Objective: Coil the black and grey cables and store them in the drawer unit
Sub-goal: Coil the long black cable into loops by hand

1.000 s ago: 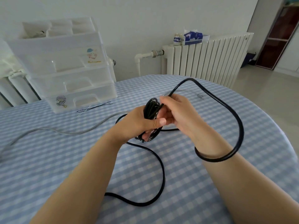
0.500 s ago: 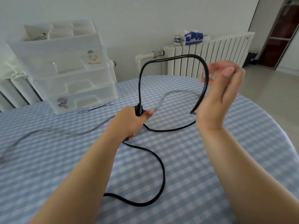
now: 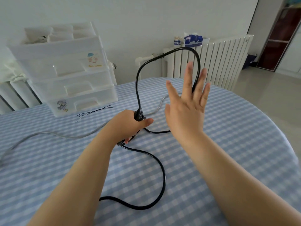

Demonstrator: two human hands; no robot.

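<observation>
Gripping the bunched turns of the thick black rubber cable [image 3: 138,88] at frame centre, your left hand [image 3: 128,126] holds a tall loop arching over your right hand [image 3: 187,111], whose fingers are spread straight, while the thin grey cable [image 3: 65,136] lies on the checked tablecloth [image 3: 236,144] below the translucent plastic drawer unit [image 3: 68,70] at upper left.

Honestly nothing readable here. The drawer unit [image 3: 65,75] at upper left just has two cartoon stickers [image 3: 94,60] with a squiggle too blurry to read, and the blue tissue box [image 3: 193,40] print is mush too.
</observation>
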